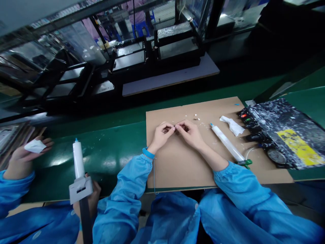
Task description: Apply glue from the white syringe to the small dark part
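My left hand (162, 134) and right hand (189, 133) meet above the cardboard sheet (182, 159), each grip closed, fingertips pinching a tiny dark piece (174, 126) between them. The white syringe (227, 143) lies to the right.

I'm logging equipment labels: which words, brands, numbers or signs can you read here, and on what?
No text is readable.
Yellow label on speckled black-and-white box: too blurred.
Round dial on that box: too blurred.
Small red light or display: too small.
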`<act>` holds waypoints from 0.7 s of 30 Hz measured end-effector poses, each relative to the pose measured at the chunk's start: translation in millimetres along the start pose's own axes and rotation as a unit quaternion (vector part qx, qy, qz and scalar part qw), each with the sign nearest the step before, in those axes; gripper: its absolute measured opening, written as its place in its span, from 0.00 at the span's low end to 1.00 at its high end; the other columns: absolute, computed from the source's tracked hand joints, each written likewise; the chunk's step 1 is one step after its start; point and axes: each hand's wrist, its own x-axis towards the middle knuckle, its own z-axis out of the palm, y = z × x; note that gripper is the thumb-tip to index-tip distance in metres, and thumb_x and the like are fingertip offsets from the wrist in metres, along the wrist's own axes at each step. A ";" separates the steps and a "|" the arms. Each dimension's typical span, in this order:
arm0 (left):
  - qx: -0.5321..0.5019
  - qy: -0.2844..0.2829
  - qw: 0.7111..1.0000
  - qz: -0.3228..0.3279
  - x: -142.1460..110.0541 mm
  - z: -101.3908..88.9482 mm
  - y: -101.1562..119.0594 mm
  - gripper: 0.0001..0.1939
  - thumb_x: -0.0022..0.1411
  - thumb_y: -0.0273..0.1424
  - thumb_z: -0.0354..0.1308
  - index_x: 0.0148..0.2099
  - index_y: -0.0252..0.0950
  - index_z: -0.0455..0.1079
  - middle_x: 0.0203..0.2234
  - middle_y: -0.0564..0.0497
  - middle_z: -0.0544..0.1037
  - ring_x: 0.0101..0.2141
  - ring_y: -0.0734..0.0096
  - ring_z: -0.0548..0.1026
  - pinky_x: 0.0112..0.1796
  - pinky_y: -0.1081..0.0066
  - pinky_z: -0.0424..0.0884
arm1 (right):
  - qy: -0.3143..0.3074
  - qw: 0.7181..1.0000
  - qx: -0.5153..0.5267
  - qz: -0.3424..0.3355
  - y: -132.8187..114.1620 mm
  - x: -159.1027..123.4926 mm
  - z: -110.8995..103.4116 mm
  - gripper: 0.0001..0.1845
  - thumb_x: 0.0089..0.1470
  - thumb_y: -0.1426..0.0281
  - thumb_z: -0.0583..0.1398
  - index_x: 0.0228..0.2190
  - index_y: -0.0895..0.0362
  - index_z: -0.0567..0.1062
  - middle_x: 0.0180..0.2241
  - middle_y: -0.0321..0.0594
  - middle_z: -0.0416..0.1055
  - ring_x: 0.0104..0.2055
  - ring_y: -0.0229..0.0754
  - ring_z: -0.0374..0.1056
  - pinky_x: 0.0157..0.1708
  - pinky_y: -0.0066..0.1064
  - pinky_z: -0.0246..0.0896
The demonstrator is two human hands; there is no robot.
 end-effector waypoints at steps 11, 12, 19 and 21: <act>0.007 0.017 1.000 -0.011 -1.2 1.2 0.8 0.26 0.72 0.57 0.70 0.44 0.37 0.84 0.42 0.46 0.81 0.39 0.68 0.81 0.41 0.69 0.78 | 0.027 0.999 0.014 0.018 4.5 2.0 -1.8 0.31 0.68 0.36 0.65 0.38 0.51 0.84 0.36 0.42 0.79 0.35 0.45 0.72 0.37 0.39 0.69; 0.003 0.021 1.000 -0.014 -1.2 1.6 1.0 0.26 0.72 0.57 0.70 0.45 0.37 0.84 0.44 0.45 0.81 0.40 0.69 0.81 0.41 0.69 0.78 | 0.027 0.999 0.016 0.018 4.3 2.1 -2.3 0.31 0.68 0.36 0.65 0.38 0.51 0.84 0.36 0.42 0.79 0.35 0.46 0.72 0.37 0.39 0.69; -0.004 0.033 0.999 -0.004 0.0 -0.1 -0.4 0.26 0.68 0.57 0.74 0.43 0.38 0.85 0.40 0.46 0.82 0.41 0.66 0.82 0.41 0.67 0.80 | -0.007 1.000 -0.004 0.011 -2.0 0.2 -2.4 0.33 0.67 0.34 0.65 0.37 0.51 0.86 0.36 0.43 0.81 0.36 0.47 0.73 0.38 0.40 0.68; 0.004 0.041 0.999 -0.002 0.1 -0.6 -0.6 0.26 0.68 0.58 0.73 0.41 0.37 0.84 0.39 0.46 0.81 0.40 0.66 0.81 0.40 0.67 0.79 | -0.010 1.000 -0.010 0.003 -3.6 0.0 -2.7 0.32 0.68 0.36 0.65 0.36 0.51 0.86 0.35 0.42 0.81 0.35 0.46 0.72 0.38 0.40 0.67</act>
